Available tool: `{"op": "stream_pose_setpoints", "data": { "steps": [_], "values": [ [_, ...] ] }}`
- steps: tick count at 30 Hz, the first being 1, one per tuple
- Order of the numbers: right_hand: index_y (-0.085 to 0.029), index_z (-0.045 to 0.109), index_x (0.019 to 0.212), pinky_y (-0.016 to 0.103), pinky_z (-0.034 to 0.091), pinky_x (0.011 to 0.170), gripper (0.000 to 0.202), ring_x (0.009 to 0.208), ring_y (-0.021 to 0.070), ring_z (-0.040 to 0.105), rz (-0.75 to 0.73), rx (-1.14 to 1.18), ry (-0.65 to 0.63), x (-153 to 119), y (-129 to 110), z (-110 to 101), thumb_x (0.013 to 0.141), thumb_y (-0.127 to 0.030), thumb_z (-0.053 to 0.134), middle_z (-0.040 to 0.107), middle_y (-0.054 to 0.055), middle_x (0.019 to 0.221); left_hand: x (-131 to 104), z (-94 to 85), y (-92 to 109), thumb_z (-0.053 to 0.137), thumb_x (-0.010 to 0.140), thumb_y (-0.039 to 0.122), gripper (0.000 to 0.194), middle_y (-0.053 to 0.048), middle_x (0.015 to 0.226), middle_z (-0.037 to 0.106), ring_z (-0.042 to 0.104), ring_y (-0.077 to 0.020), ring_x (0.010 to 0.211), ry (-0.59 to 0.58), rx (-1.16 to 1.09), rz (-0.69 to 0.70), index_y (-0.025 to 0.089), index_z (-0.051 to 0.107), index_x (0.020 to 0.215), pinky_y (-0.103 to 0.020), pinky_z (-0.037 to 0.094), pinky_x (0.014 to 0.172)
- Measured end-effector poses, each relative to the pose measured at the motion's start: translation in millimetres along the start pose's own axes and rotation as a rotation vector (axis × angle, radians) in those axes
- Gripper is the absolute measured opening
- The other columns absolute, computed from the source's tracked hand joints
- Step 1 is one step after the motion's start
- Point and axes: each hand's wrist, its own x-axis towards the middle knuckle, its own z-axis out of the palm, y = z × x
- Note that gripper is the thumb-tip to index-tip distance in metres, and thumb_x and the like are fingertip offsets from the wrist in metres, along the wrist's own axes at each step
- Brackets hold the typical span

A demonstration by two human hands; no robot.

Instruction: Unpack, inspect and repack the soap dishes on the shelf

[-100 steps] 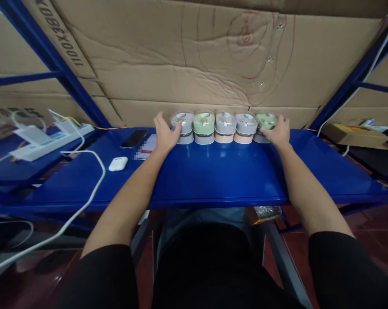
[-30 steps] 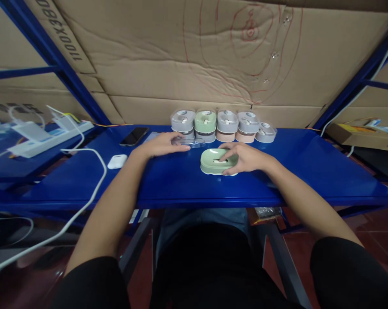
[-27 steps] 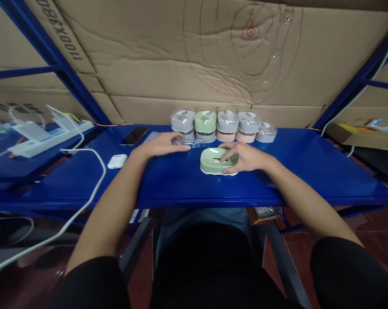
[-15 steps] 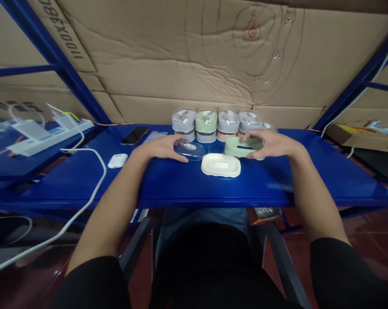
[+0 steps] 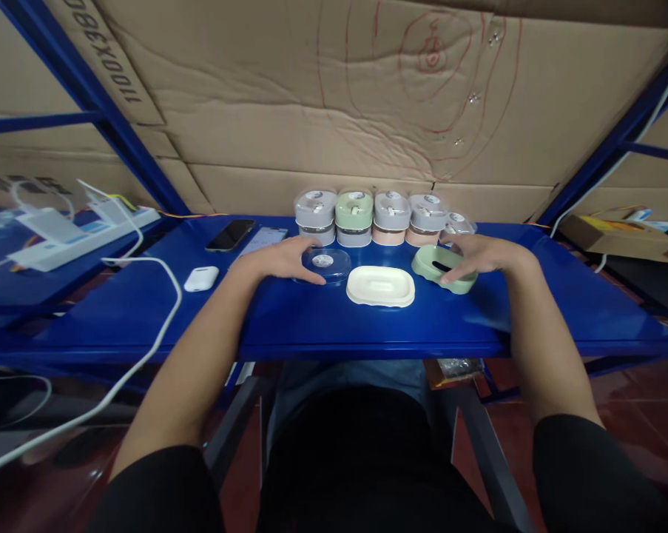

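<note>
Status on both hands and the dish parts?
Left hand at clear lid; right hand on green tray. Cream base between them, uncovered.

Left hand [image 5: 290, 259] left of frame centre, right hand [image 5: 476, 258] right of centre; both curved, fingers spread, forearms angled upward.
</note>
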Motion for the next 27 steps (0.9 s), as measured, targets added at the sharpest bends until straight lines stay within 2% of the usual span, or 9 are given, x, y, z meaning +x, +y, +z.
{"op": "stream_pose_setpoints", "data": {
  "steps": [2,5,6,8,10,13,20,23,27],
  "values": [
    [-0.024,0.081,0.135,0.054,0.066,0.097,0.083,0.107,0.0402,0.081,0.086,-0.016,0.061,3,4,-3,0.072,-0.077,0.090,0.085,0.015,0.123,-1,-0.9,4,0.083,0.071,0.085,0.108,-0.020,0.150,0.075,0.075,-0.0451,0.133,0.017,-0.024,-0.033,0.022,0.065,0.157,-0.052,0.060,0.111],
    [-0.020,0.082,0.122,0.054,0.063,0.098,0.062,0.112,0.0426,0.080,0.263,-0.138,0.347,11,14,-5,0.093,-0.074,0.075,0.084,0.018,0.118,-1,-1.3,7,0.075,0.076,0.092,0.105,-0.022,0.147,0.077,0.078,-0.0432,0.129,0.054,-0.036,-0.073,0.020,0.069,0.153,-0.050,0.061,0.109],
    [-0.018,0.080,0.127,0.054,0.062,0.100,0.061,0.120,0.0440,0.078,0.322,-0.168,0.438,16,18,-3,0.094,-0.069,0.076,0.083,0.021,0.124,0,-1.1,7,0.073,0.076,0.093,0.104,-0.021,0.145,0.078,0.079,-0.0426,0.128,0.067,-0.034,-0.076,0.021,0.071,0.150,-0.050,0.061,0.108],
    [-0.011,0.069,0.146,0.052,0.059,0.107,0.074,0.136,0.0455,0.071,0.414,-0.170,0.534,25,25,3,0.093,-0.061,0.082,0.074,0.029,0.144,1,-0.3,6,0.070,0.078,0.094,0.099,-0.020,0.142,0.080,0.080,-0.0421,0.126,0.093,-0.025,-0.068,0.022,0.073,0.146,-0.050,0.062,0.108],
    [-0.007,0.056,0.160,0.051,0.054,0.114,0.092,0.147,0.0464,0.063,0.473,-0.122,0.512,33,30,12,0.091,-0.058,0.088,0.061,0.036,0.159,2,0.7,5,0.069,0.078,0.095,0.096,-0.019,0.140,0.081,0.080,-0.0422,0.124,0.111,-0.020,-0.059,0.023,0.074,0.142,-0.051,0.062,0.107],
    [-0.009,0.048,0.167,0.051,0.050,0.115,0.100,0.149,0.0471,0.060,0.524,-0.045,0.426,43,33,26,0.092,-0.061,0.089,0.052,0.039,0.165,4,2.3,4,0.069,0.078,0.095,0.095,-0.019,0.139,0.082,0.080,-0.0429,0.123,0.128,-0.021,-0.054,0.023,0.076,0.139,-0.053,0.062,0.106],
    [-0.017,0.051,0.162,0.049,0.051,0.108,0.088,0.136,0.0406,0.065,0.527,-0.038,0.429,51,38,36,0.094,-0.062,0.086,0.058,0.030,0.157,5,3.7,2,0.075,0.077,0.089,0.092,-0.019,0.140,0.082,0.080,-0.0415,0.124,0.115,-0.052,-0.013,0.024,0.075,0.141,-0.052,0.062,0.109],
    [-0.019,0.052,0.161,0.048,0.054,0.109,0.089,0.138,0.0422,0.065,0.556,-0.052,0.426,52,38,36,0.091,-0.060,0.088,0.058,0.028,0.157,3,3.0,4,0.085,0.069,0.083,0.100,-0.019,0.147,0.079,0.077,-0.0434,0.132,0.083,-0.061,0.002,0.023,0.072,0.148,-0.052,0.060,0.113],
    [-0.017,0.053,0.157,0.047,0.051,0.107,0.082,0.136,0.0397,0.064,0.557,-0.043,0.421,53,37,35,0.096,-0.061,0.085,0.058,0.029,0.155,1,2.1,9,0.089,0.067,0.077,0.108,-0.021,0.159,0.071,0.071,-0.0461,0.143,0.034,-0.070,0.015,0.021,0.064,0.156,-0.055,0.055,0.122]
  ]
}}
